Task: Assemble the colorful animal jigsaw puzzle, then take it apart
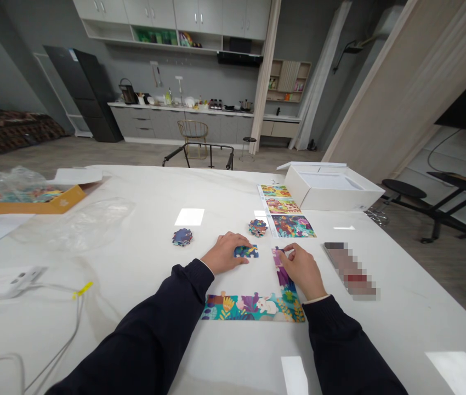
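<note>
A partly joined colourful jigsaw (253, 307) lies on the white table (142, 285) in front of me: a bottom row with flowers and a white rabbit, and a purple column rising at its right end. My left hand (227, 252) rests on a small blue joined section (246, 251) and holds it against the table. My right hand (301, 269) pinches a piece (279, 251) at the top of the purple column. Two small stacks of loose pieces, one (182, 237) to the left and one (257, 227) just beyond my hands, lie nearby.
A strip of picture cards (284, 211) and an open white box (331, 189) lie at the far right. A yellow box of pieces (31, 200) and clear plastic bags (80, 219) are at the left. White cables (31, 329) and a blurred flat object (350, 270) also lie on the table.
</note>
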Demonstrator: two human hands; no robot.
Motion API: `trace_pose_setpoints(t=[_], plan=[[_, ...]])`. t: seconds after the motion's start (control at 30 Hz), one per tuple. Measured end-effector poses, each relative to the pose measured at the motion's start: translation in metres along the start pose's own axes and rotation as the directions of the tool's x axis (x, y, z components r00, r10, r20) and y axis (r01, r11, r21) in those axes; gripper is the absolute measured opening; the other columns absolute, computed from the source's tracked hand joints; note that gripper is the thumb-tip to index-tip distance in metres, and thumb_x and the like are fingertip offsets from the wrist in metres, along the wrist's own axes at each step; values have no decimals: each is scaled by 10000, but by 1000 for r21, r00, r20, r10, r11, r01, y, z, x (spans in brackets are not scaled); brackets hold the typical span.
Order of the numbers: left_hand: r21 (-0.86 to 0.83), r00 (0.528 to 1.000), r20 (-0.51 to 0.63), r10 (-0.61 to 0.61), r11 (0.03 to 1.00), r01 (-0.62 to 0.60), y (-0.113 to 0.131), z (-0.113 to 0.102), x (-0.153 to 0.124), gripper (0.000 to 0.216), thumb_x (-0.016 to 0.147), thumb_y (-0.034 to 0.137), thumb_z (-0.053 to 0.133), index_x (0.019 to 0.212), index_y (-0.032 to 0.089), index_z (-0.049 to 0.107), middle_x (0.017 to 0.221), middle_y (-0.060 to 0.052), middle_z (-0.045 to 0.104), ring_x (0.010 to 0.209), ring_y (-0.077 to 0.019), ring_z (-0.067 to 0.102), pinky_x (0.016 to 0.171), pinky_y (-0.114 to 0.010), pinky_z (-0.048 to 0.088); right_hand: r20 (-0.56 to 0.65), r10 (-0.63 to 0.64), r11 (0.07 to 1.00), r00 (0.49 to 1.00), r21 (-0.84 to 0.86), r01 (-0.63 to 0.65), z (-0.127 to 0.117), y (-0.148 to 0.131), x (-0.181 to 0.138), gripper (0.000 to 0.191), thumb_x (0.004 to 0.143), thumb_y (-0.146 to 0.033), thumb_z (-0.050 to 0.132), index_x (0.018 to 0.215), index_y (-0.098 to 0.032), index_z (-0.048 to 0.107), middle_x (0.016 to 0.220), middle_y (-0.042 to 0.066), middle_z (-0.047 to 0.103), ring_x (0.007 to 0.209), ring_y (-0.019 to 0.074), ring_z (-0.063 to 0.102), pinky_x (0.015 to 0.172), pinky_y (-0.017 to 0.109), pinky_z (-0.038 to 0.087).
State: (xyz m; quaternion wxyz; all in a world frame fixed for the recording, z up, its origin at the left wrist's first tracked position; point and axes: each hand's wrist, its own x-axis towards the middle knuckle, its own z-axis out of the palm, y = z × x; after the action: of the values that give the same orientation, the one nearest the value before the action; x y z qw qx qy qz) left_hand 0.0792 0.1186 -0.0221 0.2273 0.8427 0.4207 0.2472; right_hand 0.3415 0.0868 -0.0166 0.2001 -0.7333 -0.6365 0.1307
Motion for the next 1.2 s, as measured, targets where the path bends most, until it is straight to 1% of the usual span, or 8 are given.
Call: trace_pose_setpoints(t=[0.13,0.27,0.4,0.87,0.97,1.07,1.13,1.2], plan=[[43,1000,8,24,999,-24,-1,-1,-1,280,799,337,851,1071,304,794,1262,-49,708,1214,-288,586,1061,-445,429,-3,-7,1000,1000,-3,7,1,1,1,176,928,-397,610,956,-224,623,675,-1,653,717,212,642,595,274,311],[48,999,9,42,998,-43,-4,-2,0,230,833,307,816,1063,301,802,1221,-49,731,1194,-276,608,1050,-429,452,1,2,1000,1000,-2,-2,1,1,0,180,926,-396,609,961,-220,623,662,-3,652,712,214,640,593,273,308],[14,999,-5,47,999,-47,-8,-2,0,204,836,250,801,1037,284,809,1190,-52,753,1159,-265,640,1032,-404,475,4,7,1000,1000,4,-7,-1,-1,-1,160,930,-380,610,955,-223,617,656,-3,653,718,216,641,594,274,307],[-7,992,-111,56,998,-57,-19,-7,-12,148,818,214,806,965,226,792,1085,-67,777,1110,-262,659,1010,-379,508,6,13,1000,1000,-21,-13,-1,-1,-1,170,931,-398,607,950,-229,615,715,7,669,737,214,639,604,275,317],[-3,989,-135,53,999,-54,-19,-7,-15,160,827,194,794,984,208,769,1092,-72,760,1101,-257,648,1016,-381,503,10,11,1000,1000,-16,-11,-1,0,0,177,930,-402,605,952,-226,619,703,6,667,728,213,643,598,277,315],[9,988,-150,43,999,-42,-18,-10,-17,246,813,194,807,1049,206,741,1098,-77,742,1094,-262,637,1005,-389,504,14,8,1000,1000,-7,-8,0,1,1,202,928,-423,601,966,-226,622,695,7,669,731,217,651,597,279,315],[41,985,-171,34,999,-27,-20,-18,-20,320,799,225,828,1100,213,720,1115,-79,727,1092,-271,627,999,-405,501,13,3,1000,1000,-11,-3,1,3,2,215,927,-436,593,969,-228,622,698,12,672,743,225,656,601,281,319],[103,970,-242,14,995,11,-25,-31,-27,346,810,257,821,1133,230,699,1130,-72,711,1091,-274,616,995,-422,492,14,-2,1000,1000,-12,2,2,4,2,225,928,-448,585,965,-229,620,699,14,674,752,231,660,605,284,325]])
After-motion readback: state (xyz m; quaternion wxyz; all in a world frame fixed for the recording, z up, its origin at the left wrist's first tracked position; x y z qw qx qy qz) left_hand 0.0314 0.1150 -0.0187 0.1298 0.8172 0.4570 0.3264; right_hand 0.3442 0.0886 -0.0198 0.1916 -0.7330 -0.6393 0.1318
